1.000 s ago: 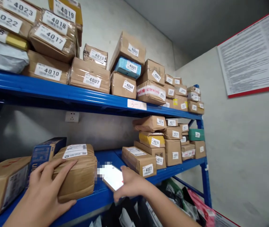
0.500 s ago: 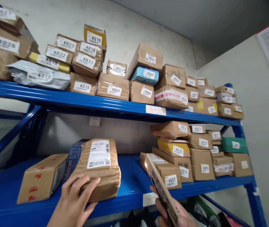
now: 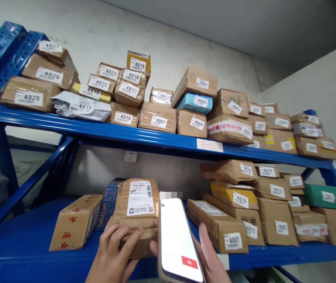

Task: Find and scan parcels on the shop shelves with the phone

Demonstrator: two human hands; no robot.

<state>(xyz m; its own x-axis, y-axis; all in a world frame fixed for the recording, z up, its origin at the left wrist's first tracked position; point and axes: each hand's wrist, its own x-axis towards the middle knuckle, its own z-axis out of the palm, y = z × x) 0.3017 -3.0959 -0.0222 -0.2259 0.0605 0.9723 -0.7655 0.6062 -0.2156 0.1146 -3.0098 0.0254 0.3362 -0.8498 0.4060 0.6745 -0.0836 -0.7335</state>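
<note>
My left hand [image 3: 115, 247] grips the lower front of a brown paper-wrapped parcel [image 3: 141, 226] on the lower blue shelf, fingers bent over its front edge. A white shipping label [image 3: 140, 197] with printed text and codes faces up on that parcel. My right hand [image 3: 211, 255] is closed around a smartphone [image 3: 177, 236], its lit white screen with a red button facing me. The phone stands upright just right of the parcel and covers part of its right side. Left of the parcel are a blue "bibizan" box [image 3: 105, 206] and a carton with red characters [image 3: 75, 222].
Numbered parcels, such as the carton marked 4007 [image 3: 219, 228], are stacked on the lower shelf's right side. More labelled boxes line the upper shelf [image 3: 156, 135]. A wall socket [image 3: 130, 156] shows between the shelves. A blue upright [image 3: 1, 67] stands at the left.
The phone has turned from edge-on to screen facing me and come left, closer to the parcel. My left hand stays on the parcel. The view has shifted left.
</note>
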